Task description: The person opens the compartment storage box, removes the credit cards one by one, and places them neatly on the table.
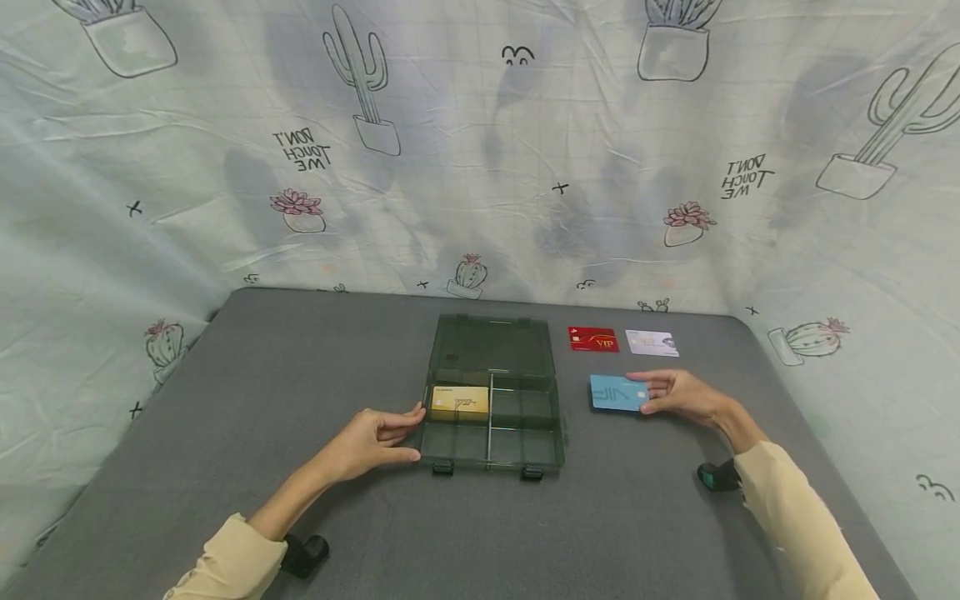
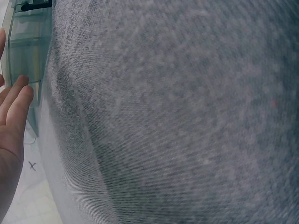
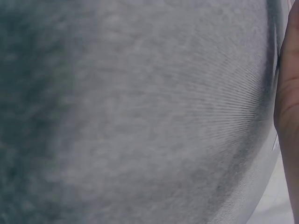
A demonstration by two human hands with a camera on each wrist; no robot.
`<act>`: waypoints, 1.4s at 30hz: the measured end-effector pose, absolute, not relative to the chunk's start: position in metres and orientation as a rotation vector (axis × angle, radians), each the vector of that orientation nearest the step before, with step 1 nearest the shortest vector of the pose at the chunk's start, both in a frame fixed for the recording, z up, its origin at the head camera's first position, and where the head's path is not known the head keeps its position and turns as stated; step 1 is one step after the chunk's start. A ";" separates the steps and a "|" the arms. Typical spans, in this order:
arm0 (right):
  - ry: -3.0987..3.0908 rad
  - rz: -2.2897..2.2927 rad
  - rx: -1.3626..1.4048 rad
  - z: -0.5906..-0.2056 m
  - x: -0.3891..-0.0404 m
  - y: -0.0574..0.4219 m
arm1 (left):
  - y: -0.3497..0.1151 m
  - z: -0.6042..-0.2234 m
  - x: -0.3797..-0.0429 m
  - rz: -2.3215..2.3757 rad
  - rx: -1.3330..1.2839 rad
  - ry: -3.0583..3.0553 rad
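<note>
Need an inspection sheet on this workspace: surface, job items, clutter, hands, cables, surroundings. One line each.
Surface: grey table, looks flat in the head view.
Job items: box with four compartments, lid open on the far side; gold card inside, far left; red card and white card lie side by side on the table, right of the lid; blue card right of the box.
Clutter: nothing seen.
Hands: left hand at the box's left edge, firm contact uncertain; right hand pinches the blue card by its right end.
Cables: nothing seen.
Surroundings: cactus-print cloth behind and on both sides.
</note>
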State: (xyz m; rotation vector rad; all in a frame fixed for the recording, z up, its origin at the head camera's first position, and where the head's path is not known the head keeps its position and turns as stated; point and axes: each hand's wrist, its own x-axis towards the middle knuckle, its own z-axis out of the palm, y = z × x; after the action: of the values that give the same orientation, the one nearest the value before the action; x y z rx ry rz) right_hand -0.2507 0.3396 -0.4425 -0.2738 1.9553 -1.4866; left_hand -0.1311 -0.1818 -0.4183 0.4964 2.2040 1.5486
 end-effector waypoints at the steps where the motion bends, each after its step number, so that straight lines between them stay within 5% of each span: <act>1: 1.958 -1.486 -0.272 -0.443 -0.252 0.340 | -0.182 -0.418 -0.131 1.549 0.496 2.205; 42: 2.091 -1.404 -0.259 -0.437 -0.274 0.318 | -0.179 -0.416 -0.127 1.553 0.471 2.200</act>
State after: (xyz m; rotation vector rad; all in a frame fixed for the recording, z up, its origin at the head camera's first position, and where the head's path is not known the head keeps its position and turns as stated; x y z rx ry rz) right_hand -0.2742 0.3177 -0.4371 -0.2593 2.0914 -1.4039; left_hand -0.1270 -0.1787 -0.4160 0.4712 2.2003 1.5534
